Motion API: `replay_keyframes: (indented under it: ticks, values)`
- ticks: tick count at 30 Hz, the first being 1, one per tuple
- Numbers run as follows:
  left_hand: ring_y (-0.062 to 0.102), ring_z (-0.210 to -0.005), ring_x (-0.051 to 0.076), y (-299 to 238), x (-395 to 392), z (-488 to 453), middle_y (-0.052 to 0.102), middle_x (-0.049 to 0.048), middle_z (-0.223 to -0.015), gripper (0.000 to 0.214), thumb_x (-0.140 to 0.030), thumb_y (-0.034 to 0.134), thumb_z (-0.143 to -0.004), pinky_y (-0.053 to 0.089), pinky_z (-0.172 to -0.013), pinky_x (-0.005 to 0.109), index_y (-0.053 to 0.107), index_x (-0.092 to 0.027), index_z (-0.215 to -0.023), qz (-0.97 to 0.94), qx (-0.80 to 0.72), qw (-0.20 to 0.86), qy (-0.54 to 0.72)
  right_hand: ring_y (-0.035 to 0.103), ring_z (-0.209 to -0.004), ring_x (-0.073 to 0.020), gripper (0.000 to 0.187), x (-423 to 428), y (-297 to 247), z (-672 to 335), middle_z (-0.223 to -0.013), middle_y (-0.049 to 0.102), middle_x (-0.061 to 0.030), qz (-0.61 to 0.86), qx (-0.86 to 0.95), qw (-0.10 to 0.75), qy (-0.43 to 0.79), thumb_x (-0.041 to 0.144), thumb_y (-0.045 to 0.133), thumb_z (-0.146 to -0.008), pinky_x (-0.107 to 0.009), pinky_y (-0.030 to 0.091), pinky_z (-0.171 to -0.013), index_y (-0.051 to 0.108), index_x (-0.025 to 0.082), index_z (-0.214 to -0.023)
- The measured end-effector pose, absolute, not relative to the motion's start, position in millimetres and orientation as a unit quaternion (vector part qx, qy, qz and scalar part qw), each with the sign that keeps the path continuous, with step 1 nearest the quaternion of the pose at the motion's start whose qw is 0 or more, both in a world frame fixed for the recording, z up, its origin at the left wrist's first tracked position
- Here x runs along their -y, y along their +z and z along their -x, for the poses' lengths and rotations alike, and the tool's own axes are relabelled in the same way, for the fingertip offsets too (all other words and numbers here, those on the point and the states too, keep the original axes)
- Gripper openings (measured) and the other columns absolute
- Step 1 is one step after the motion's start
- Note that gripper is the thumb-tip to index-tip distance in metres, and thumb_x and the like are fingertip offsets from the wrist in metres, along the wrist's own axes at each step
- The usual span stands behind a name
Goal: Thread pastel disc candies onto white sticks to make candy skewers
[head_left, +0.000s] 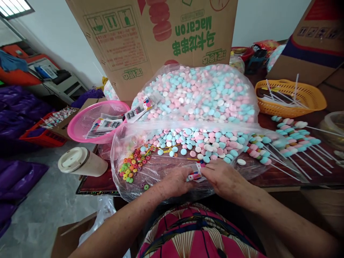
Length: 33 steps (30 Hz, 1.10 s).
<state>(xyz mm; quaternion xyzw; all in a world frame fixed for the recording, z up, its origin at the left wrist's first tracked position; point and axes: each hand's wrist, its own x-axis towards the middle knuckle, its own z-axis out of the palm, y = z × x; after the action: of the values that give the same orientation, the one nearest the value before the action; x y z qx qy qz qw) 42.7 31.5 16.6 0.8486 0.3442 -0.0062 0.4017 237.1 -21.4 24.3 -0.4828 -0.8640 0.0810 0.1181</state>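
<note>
My left hand (176, 181) and my right hand (221, 177) meet at the table's front edge, both closed on a small printed plastic packet (197, 171). Part of the packet is hidden by my fingers, and its contents cannot be made out. Just beyond them lies a large clear plastic bag (150, 123), spilling pink, blue and white marshmallows (193, 138). Colourful ring-shaped candies (134, 163) form a small pile left of my hands. Yellow twist ties (168, 149) lie among the sweets. One white marshmallow (241, 162) sits apart, beyond my right hand.
Marshmallow skewers (298, 139) on white sticks lie at the right, before an orange basket (292, 109) of sticks. On the left stand a pink basket (76, 125) with printed packets and a lidded cup (83, 163). A tall cardboard box (158, 50) rises behind.
</note>
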Motion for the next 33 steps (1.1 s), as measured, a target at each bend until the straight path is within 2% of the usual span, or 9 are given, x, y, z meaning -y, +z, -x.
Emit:
replay_keyframes:
  ticks: [2, 7, 12, 15, 19, 24, 27, 30, 33]
  values:
    - [0.061, -0.096, 0.026, 18.7, -33.7, -36.9, 0.069, 0.0071, -0.106, 0.033, -0.028, 0.063, -0.079, 0.045, -0.084, 0.035, 0.064, -0.018, -0.11, -0.85, -0.348, 0.396, -0.012, 0.053, -0.066, -0.0161, 0.017, 17.4, 18.5, -233.6, -0.07, 0.064, -0.0042, 0.475, 0.864, 0.122, 0.11, 0.008, 0.048, -0.082, -0.028, 0.032, -0.063, 0.061, 0.016, -0.075]
    - [0.063, -0.084, 0.02, 39.5, -50.4, -3.0, 0.069, 0.0043, -0.099, 0.047, -0.043, 0.058, -0.084, 0.047, -0.075, 0.029, 0.055, -0.025, -0.126, -0.774, -0.247, 0.582, 0.033, 0.053, -0.067, -0.0158, 0.03, 5.3, 21.4, -234.8, -0.066, 0.06, -0.0034, 0.443, 0.867, 0.181, 0.139, 0.018, 0.038, -0.093, -0.028, 0.033, -0.064, 0.059, 0.017, -0.071]
    - [0.051, -0.046, 0.012, 31.6, -36.3, 10.6, 0.06, -0.0006, -0.063, 0.034, -0.051, 0.052, -0.084, 0.037, -0.045, 0.022, 0.064, -0.021, -0.096, -0.591, -0.386, 0.706, 0.064, 0.056, -0.075, -0.0185, 0.025, -1.3, 21.6, -217.4, -0.081, 0.065, -0.0072, 0.467, 0.824, 0.277, 0.163, 0.026, 0.039, -0.092, -0.032, 0.041, -0.072, 0.063, 0.018, -0.09]
    - [0.043, -0.045, 0.01, 18.9, -20.6, 5.0, 0.049, -0.004, -0.058, 0.034, -0.051, 0.047, -0.085, 0.036, -0.046, 0.022, 0.057, -0.019, -0.083, -0.568, -0.43, 0.687, 0.144, 0.058, -0.067, -0.0154, 0.034, 4.3, 12.1, -197.3, -0.094, 0.065, -0.0071, 0.554, 0.696, 0.345, 0.299, 0.036, 0.049, -0.088, -0.03, 0.047, -0.064, 0.054, 0.019, -0.117]
    - [0.048, -0.066, 0.014, 11.3, -13.4, 4.4, 0.052, -0.0001, -0.069, 0.03, -0.045, 0.046, -0.086, 0.04, -0.066, 0.025, 0.054, -0.019, -0.074, -0.667, -0.432, 0.559, 0.236, 0.051, -0.046, -0.0116, 0.024, 19.0, -2.0, -167.6, -0.057, 0.055, 0.0031, 0.551, 0.616, 0.309, 0.472, 0.04, 0.046, -0.089, -0.023, 0.04, -0.046, 0.057, 0.018, -0.087]
    - [0.042, -0.055, 0.011, 8.7, -20.3, 16.8, 0.051, -0.0012, -0.067, 0.034, -0.051, 0.051, -0.082, 0.034, -0.051, 0.022, 0.056, -0.018, -0.082, -0.598, -0.352, 0.714, 0.092, 0.056, -0.055, -0.0127, 0.02, 24.3, -6.7, -152.3, -0.062, 0.061, -0.0005, 0.51, 0.729, 0.363, 0.277, 0.023, 0.042, -0.089, -0.023, 0.04, -0.051, 0.06, 0.018, -0.081]
    - [0.042, -0.053, 0.011, 6.9, -27.3, 18.9, 0.047, -0.0028, -0.061, 0.029, -0.045, 0.047, -0.086, 0.034, -0.05, 0.022, 0.057, -0.018, -0.081, -0.624, -0.35, 0.694, 0.074, 0.057, -0.058, -0.0143, 0.023, 18.2, 0.0, -157.3, -0.064, 0.063, -0.0033, 0.519, 0.767, 0.355, 0.125, 0.016, 0.04, -0.09, -0.025, 0.042, -0.054, 0.06, 0.016, -0.079]
    - [0.05, -0.061, 0.014, 5.1, -36.2, 16.3, 0.054, -0.0008, -0.064, 0.023, -0.034, 0.045, -0.087, 0.04, -0.058, 0.024, 0.059, -0.02, -0.075, -0.686, -0.36, 0.627, 0.084, 0.059, -0.094, -0.0244, 0.028, 10.3, 10.3, -165.1, -0.096, 0.068, -0.0124, 0.455, 0.839, 0.29, -0.065, 0.012, 0.035, -0.092, -0.042, 0.043, -0.083, 0.061, 0.013, -0.102]
    - [0.055, -0.068, 0.016, 4.5, -44.5, 13.0, 0.061, 0.0005, -0.069, 0.012, -0.022, 0.056, -0.078, 0.044, -0.066, 0.025, 0.061, -0.019, -0.068, -0.728, -0.336, 0.595, 0.056, 0.049, -0.113, -0.0279, 0.033, 4.0, 14.5, -169.7, -0.113, 0.064, -0.0132, 0.316, 0.924, 0.168, -0.135, 0.012, 0.033, -0.093, -0.055, 0.027, -0.101, 0.057, 0.012, -0.116]
